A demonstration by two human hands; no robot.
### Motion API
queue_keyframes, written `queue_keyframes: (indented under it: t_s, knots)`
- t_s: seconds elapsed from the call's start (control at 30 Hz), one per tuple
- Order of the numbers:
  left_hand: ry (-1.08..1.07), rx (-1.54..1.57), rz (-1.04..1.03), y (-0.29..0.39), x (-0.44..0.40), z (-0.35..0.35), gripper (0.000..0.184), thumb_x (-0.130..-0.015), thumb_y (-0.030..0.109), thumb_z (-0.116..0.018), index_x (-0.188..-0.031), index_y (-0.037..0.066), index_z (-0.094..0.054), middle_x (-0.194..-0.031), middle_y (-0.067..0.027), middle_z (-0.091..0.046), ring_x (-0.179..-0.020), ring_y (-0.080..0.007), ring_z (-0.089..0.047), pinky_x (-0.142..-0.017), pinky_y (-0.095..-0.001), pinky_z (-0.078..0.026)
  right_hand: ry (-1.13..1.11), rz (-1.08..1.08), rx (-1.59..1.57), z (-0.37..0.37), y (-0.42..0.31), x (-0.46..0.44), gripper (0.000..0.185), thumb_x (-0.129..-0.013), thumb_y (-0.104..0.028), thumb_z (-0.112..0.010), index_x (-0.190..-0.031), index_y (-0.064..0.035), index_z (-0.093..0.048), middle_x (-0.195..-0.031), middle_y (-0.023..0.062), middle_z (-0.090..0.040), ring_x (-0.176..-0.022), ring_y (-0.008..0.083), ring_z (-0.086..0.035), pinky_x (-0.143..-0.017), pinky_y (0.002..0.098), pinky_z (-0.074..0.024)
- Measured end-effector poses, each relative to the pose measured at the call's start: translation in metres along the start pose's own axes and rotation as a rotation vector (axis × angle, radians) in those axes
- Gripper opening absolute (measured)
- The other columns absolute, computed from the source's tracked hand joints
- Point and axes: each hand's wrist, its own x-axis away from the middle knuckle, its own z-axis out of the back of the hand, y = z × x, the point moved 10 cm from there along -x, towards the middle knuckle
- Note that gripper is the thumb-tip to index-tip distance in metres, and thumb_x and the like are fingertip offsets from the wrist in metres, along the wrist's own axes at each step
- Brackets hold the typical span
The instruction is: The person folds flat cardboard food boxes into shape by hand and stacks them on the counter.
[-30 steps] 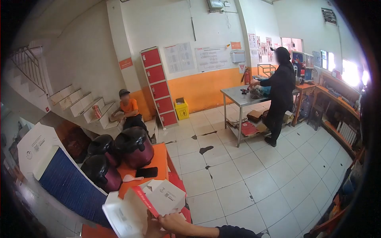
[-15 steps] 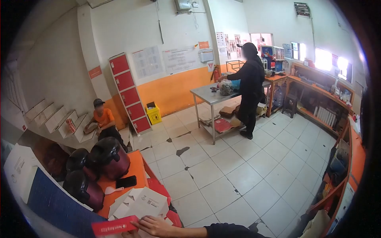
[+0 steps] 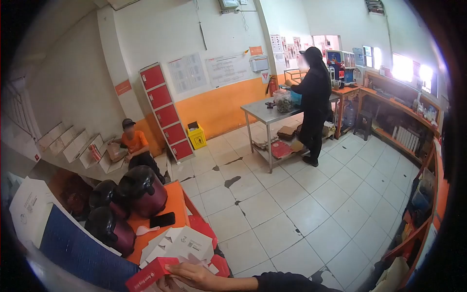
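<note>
A red cardboard box (image 3: 152, 273) with white lettering is at the bottom edge of the view, partly folded, with a top panel and a side panel showing. My right hand (image 3: 192, 276), coming from a black sleeve, has its fingers closed on the box's right end. Just below it, a few fingertips (image 3: 167, 283) show against the box; they seem to belong to my left hand, which is otherwise hidden below the frame. Beyond the box lie unfolded white carton blanks (image 3: 180, 246) with red outer sides.
An orange table (image 3: 176, 194) holds several dark red rice cookers (image 3: 142, 192), a black phone (image 3: 162, 220) and a pink spoon (image 3: 146, 230). Blue-and-white cardboard (image 3: 73, 243) stands at left. One person (image 3: 136, 141) sits by the stairs; another (image 3: 316, 102) stands at a metal table (image 3: 267, 113).
The red box has turned from one flat panel to showing a folded edge and two faces. My right hand has shifted slightly along it. The whole view has moved a little.
</note>
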Motion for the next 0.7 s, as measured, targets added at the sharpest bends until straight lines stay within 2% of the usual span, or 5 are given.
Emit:
queue_keyframes:
  t_s: [0.17, 0.33, 0.53, 0.6, 0.7]
  knots:
    - [0.106, -0.317, -0.239, 0.047, 0.009, 0.015, 0.02, -0.094, 0.01, -0.052, -0.105, -0.005, -0.059, -0.09, -0.004, -0.061, -0.08, -0.0122, -0.053, -0.08, -0.0283, -0.046, -0.042, 0.262, 0.045, -0.008, -0.008, 0.005, 0.067, -0.08, -0.019, -0.06, -0.142, -0.0099, -0.036, -0.139, 0.0087, -0.045, -0.118, 0.027, -0.051, -0.105, 0.0468, -0.034]
    - [0.169, 0.004, 0.014, 0.049, -0.001, 0.018, 0.022, -0.094, 0.009, -0.053, -0.11, -0.004, -0.058, -0.102, -0.0082, -0.06, -0.091, -0.0186, -0.055, -0.083, -0.0321, -0.048, -0.295, 0.193, 0.194, -0.017, -0.019, -0.012, 0.078, -0.084, -0.018, -0.052, -0.15, -0.0139, -0.011, -0.155, 0.006, -0.017, -0.136, 0.0305, -0.031, -0.11, 0.0619, -0.0075]
    - [0.095, 0.705, 0.418, 0.078, -0.02, -0.004, 0.025, -0.096, 0.011, -0.052, -0.116, -0.002, -0.054, -0.111, -0.0112, -0.058, -0.102, -0.022, -0.055, -0.088, -0.0362, -0.05, -0.104, 0.218, 0.402, -0.01, -0.008, -0.018, 0.07, -0.081, -0.013, -0.059, -0.144, -0.0114, -0.03, -0.147, 0.007, -0.033, -0.131, 0.0323, -0.036, -0.107, 0.0576, -0.0252]
    - [0.078, 0.805, 0.619, 0.074, -0.019, 0.001, 0.018, -0.096, 0.011, -0.051, -0.108, -0.001, -0.059, -0.109, -0.0107, -0.059, -0.097, -0.0208, -0.057, -0.091, -0.0374, -0.05, -0.081, 0.009, 0.197, 0.005, 0.014, -0.03, 0.067, -0.077, -0.007, -0.062, -0.14, -0.0113, -0.037, -0.143, 0.011, -0.038, -0.129, 0.0311, -0.039, -0.106, 0.0497, -0.0317]
    - [-0.181, 0.91, 0.337, 0.025, -0.023, 0.046, 0.016, -0.096, 0.011, -0.052, -0.094, -0.001, -0.063, -0.106, -0.0102, -0.06, -0.093, -0.0198, -0.058, -0.088, -0.0348, -0.052, -0.178, -0.2, -0.222, 0.02, 0.044, -0.039, 0.04, -0.081, -0.003, -0.064, -0.119, -0.0036, -0.052, -0.12, 0.0165, -0.055, -0.113, 0.0265, -0.054, -0.094, 0.0392, -0.0477]
